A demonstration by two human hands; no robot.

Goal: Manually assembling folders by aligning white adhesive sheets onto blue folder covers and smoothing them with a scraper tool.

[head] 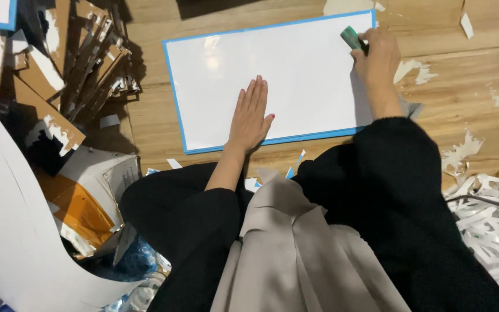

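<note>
Whiteboard (pixel 295 63), blue-edged, lies flat on the wooden floor (pixel 463 86); my left hand (pixel 250 115) presses flat on it, fingers together; my right hand (pixel 378 55) grips a green tool (pixel 351 37) at its far corner

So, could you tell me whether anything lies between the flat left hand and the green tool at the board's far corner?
Nothing visible does. Between the left hand and the green tool in the right hand lies only bare white board.

Brown cardboard scraps (pixel 70 63) lie at the left on the wooden floor (pixel 469 75); white paper strips (pixel 492 214) lie at the right.
</note>
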